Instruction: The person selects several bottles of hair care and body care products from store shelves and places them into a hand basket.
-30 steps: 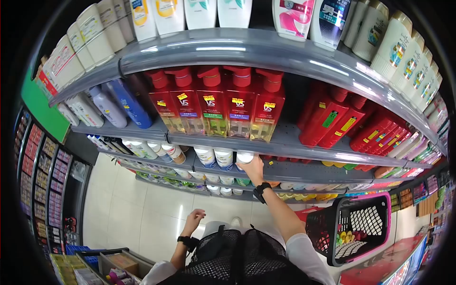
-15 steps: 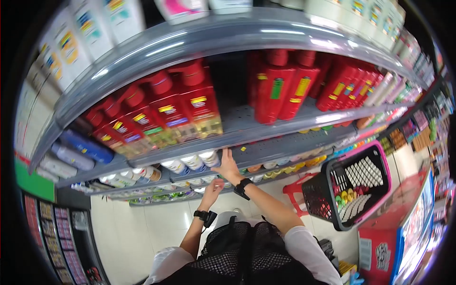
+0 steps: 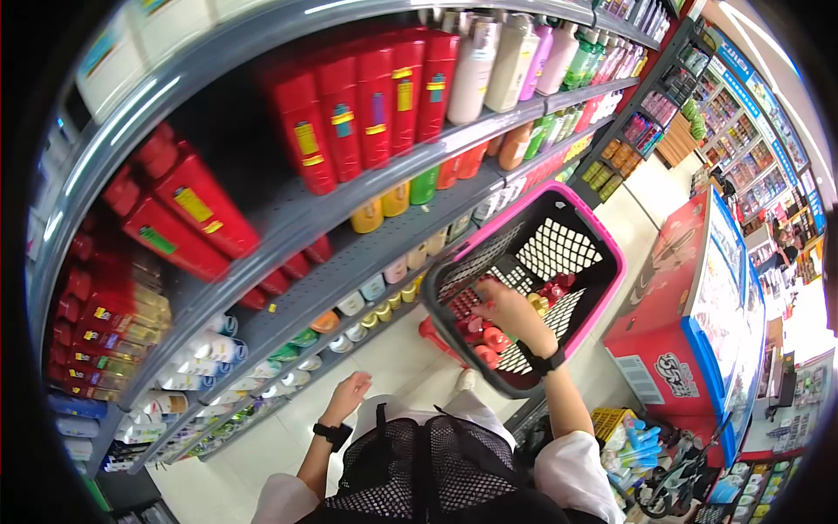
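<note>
My right hand [image 3: 506,306] reaches down into a black basket with a pink rim [image 3: 607,236]. Its fingers are bent among red-capped items [image 3: 493,339] in the basket; what they hold, if anything, is hidden. Yellow items [image 3: 539,304] lie beside the hand. My left hand [image 3: 349,391] hangs low in front of the shelves with its fingers apart, holding nothing. Both wrists wear black bands. Red bottles [image 3: 375,105] with yellow tags stand on the shelf to the upper left.
Curved grey shelving [image 3: 349,192] fills the left side. A red stool [image 3: 436,339] is partly hidden under the basket. A red and blue freezer [image 3: 668,323] stands on the right. A yellow crate [image 3: 611,421] is at the lower right.
The view has turned right, bringing the basket to the middle. My right hand has gone from the shelf edge into the basket. My left hand has moved lower and to the left.
</note>
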Demonstrator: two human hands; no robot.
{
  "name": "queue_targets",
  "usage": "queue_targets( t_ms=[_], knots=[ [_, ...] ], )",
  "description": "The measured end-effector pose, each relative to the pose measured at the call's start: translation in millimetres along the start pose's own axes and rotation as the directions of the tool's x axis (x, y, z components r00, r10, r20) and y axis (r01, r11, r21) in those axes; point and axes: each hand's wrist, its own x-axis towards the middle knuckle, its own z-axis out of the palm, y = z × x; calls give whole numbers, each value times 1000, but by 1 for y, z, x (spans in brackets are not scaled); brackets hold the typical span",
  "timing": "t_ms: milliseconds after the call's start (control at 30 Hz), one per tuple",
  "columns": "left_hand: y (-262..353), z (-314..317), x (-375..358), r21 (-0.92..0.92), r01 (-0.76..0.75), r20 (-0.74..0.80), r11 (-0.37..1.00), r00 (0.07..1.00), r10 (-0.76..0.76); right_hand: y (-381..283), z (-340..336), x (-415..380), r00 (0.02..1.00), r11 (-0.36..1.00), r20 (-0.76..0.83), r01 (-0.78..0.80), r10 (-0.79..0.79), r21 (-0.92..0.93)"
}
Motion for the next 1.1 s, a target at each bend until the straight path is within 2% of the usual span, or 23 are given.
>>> queue_targets(
  t_ms=[33,67,100,133,167,200,233,300,333,367,433,467,500,567,700,733,867,967,1033,1100],
  knots=[
    [29,23,17,-4,-80,-59,997,995,79,32,-3,2,991,987,-133,-37,16,-157],
    [57,42,31,-97,-44,-44,994,998,40,65,1,8,990,972,-111,-109,87,-207],
    [84,64,43,-190,-9,-26,982,1000,4,95,7,11,996,952,-11,-88,89,-294],
    [113,88,52,-195,1,-34,981,999,-8,128,22,15,990,953,102,-63,97,-297],
    [141,112,58,-205,-106,-196,973,978,65,158,41,20,972,955,214,-34,101,-296],
    [163,132,61,-195,-211,-355,958,926,132,182,59,23,953,949,303,70,28,-306],
    [179,149,62,-196,-201,-366,960,923,119,200,76,25,920,936,389,174,-43,-307],
    [199,177,60,21,-118,-435,993,893,115,223,110,27,908,858,413,269,-74,-437],
    [192,192,61,206,-138,-476,969,851,223,229,128,25,905,845,425,246,-25,-474],
    [196,198,58,204,-120,-496,972,843,208,235,142,27,897,842,439,271,-46,-466],
    [204,205,52,117,-65,-434,991,894,109,248,168,31,887,701,461,349,-33,-622],
    [204,204,52,139,-23,-420,990,904,80,256,179,32,889,682,457,347,-22,-644],
    [208,205,51,137,-9,-438,991,897,69,257,181,31,884,678,467,368,-41,-637],
    [214,205,48,207,144,-397,968,916,-51,262,185,32,882,778,471,279,25,-564],
    [219,206,44,208,172,-419,963,905,-71,262,149,33,760,714,619,544,-198,-441],
    [219,205,42,222,170,-405,960,912,-68,264,147,35,753,729,624,544,-207,-415],
    [219,201,38,264,184,-363,947,928,-79,251,125,30,763,735,612,535,-209,-416],
    [218,196,37,306,167,-361,937,931,-48,242,108,29,898,855,408,338,-167,-393],
    [220,190,35,341,128,-373,931,928,9,226,72,27,955,881,215,274,-203,-386],
    [219,183,37,373,82,-381,924,922,72,198,23,26,981,920,110,189,-161,-344]
  ],
)
